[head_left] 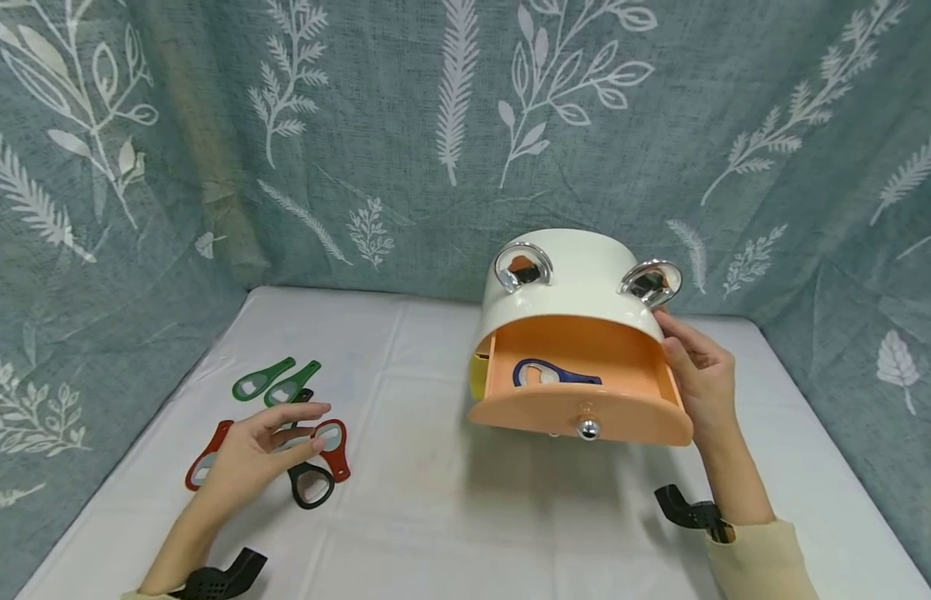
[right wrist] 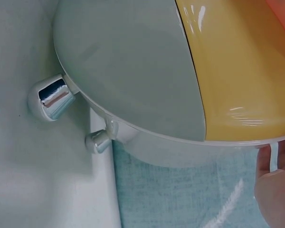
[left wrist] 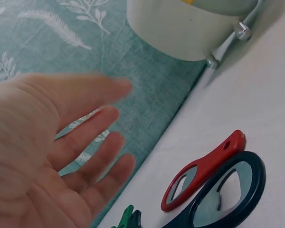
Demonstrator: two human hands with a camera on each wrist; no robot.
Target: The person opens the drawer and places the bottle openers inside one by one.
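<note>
A white rounded box [head_left: 563, 275] with chrome rings on top stands at the right of the table. Its orange drawer [head_left: 525, 408] is pulled out, and a blue bottle opener [head_left: 566, 375] lies inside. My right hand [head_left: 701, 375] rests its fingers and thumb against the box's right side; in the right wrist view, fairly straight fingertips touch the wall. My left hand [head_left: 258, 446], fingers spread and holding nothing, is above several bottle openers: a black one [head_left: 312, 502], a red one [head_left: 337, 458], another red one [head_left: 197, 475] and a green one [head_left: 288, 392]. It partly hides them.
Another green bottle opener [head_left: 258, 382] lies farther back on the left. A white cloth covers the table [head_left: 405, 517]. Behind it hangs a green leaf-patterned curtain [head_left: 405, 125]. Chrome feet [right wrist: 52, 99] show beneath the box in the right wrist view.
</note>
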